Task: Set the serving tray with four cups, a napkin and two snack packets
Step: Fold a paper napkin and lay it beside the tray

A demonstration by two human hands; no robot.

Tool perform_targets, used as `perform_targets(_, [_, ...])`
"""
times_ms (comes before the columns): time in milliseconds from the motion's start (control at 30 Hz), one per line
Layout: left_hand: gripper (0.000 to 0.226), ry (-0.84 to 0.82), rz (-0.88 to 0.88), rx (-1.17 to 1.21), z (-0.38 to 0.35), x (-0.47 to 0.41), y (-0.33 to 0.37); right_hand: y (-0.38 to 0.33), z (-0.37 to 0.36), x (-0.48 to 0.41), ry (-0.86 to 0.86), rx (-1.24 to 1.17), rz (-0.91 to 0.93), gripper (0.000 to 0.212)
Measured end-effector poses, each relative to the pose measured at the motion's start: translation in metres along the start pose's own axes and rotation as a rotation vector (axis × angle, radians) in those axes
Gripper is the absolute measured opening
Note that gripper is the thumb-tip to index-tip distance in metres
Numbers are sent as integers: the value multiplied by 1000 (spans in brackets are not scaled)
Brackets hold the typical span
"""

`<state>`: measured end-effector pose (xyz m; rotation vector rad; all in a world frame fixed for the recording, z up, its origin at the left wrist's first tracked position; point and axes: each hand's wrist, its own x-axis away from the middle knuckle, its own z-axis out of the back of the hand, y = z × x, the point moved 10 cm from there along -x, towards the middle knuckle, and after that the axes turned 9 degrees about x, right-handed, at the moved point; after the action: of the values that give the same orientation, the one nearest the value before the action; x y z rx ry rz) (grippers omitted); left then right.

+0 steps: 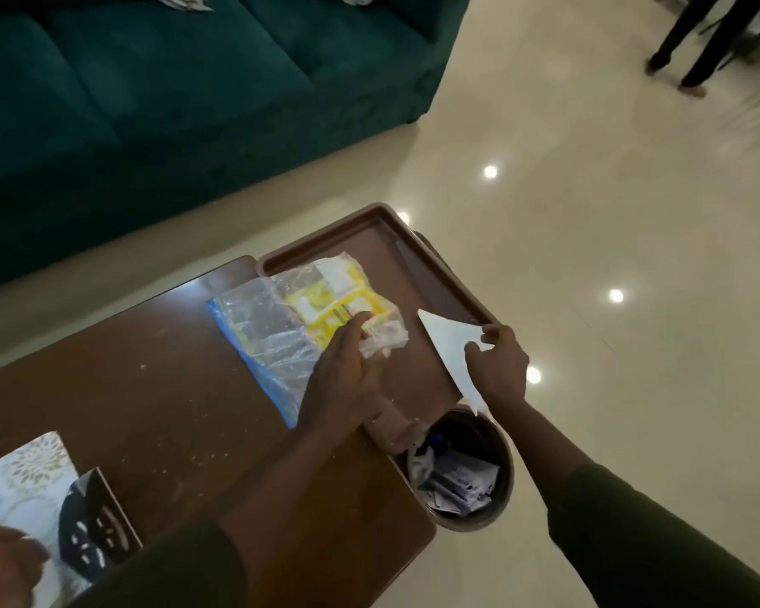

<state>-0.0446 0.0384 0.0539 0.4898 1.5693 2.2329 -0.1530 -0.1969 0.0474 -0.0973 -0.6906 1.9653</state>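
A brown serving tray (417, 261) lies on the right end of the dark wooden table (150, 388), its far corner past the table's edge. A clear plastic bag (277, 326) with yellow snack packets (343, 307) inside lies half on the tray, half on the table. My left hand (347, 375) rests on the bag, fingers curled at its near edge by the packets. My right hand (496, 366) pinches a white napkin (448, 344), folded into a triangle, over the tray's right rim. No cups are in view.
A round waste bin (461, 467) with crumpled wrappers stands on the floor under the table's right corner. A teal sofa (172, 103) runs along the back. A printed cloth and a dark booklet (93, 528) lie at the table's near left. A person's legs (694, 41) stand far right.
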Motion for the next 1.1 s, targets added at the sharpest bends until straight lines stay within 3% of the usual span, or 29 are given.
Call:
perform_targets(167, [66, -214, 50, -40, -79, -13, -16, 37, 2, -19, 0, 133, -102, 51])
perform_targets(333, [83, -444, 243, 112, -150, -4, -43, 52, -11, -37, -68, 167, -109, 54])
perform_targets(567, [82, -572, 137, -51, -205, -2, -55, 48, -27, -52, -95, 283, -100, 70])
perform_targets(633, [83, -551, 168, -49, -208, -5, -58, 45, -27, -57, -78, 309, -104, 78])
perform_targets(700, [83, -487, 226, 26, -202, -8, -58, 43, -27, -58, -90, 266, -112, 74])
perform_targets(800, [69, -324, 352, 301, -181, -15, -59, 35, -25, -49, -108, 60, -118, 45])
perform_targets(900, [48, -210, 604, 581, -165, -7, -70, 25, -23, -32, -111, -204, -162, 31])
perform_targets(967, [45, -166, 733, 742, -158, 0, -71, 16, -28, -18, -180, -428, -223, 11])
perform_targets(1100, [24, -6, 793, 1009, -143, 2, -73, -6, -42, 9, -278, -682, -249, 19])
